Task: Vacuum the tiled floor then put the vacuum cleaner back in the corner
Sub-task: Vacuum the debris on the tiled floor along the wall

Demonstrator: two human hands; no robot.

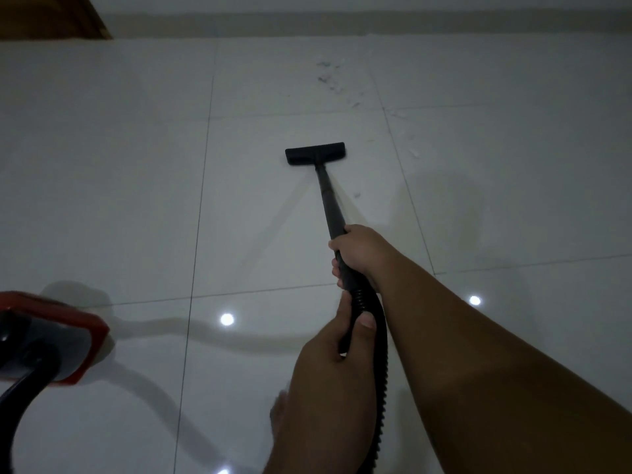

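A black vacuum wand (327, 196) slants away from me across the white tiled floor (119, 186), ending in a flat black floor nozzle (315, 153) that lies on a tile. My right hand (359, 254) grips the wand's near end. Just below it, my left hand (335, 350) holds the ribbed black hose (381, 388), thumb on top. The red and black vacuum body (51, 340) sits on the floor at the lower left. Small white and grey scraps of debris (337, 82) lie beyond the nozzle, toward the wall.
A pale wall with a baseboard (376, 23) runs along the far edge of the floor. A brown wooden door or frame (58, 17) shows at the top left. A few more scraps (412, 150) lie right of the nozzle. Ceiling lights reflect off the glossy tiles.
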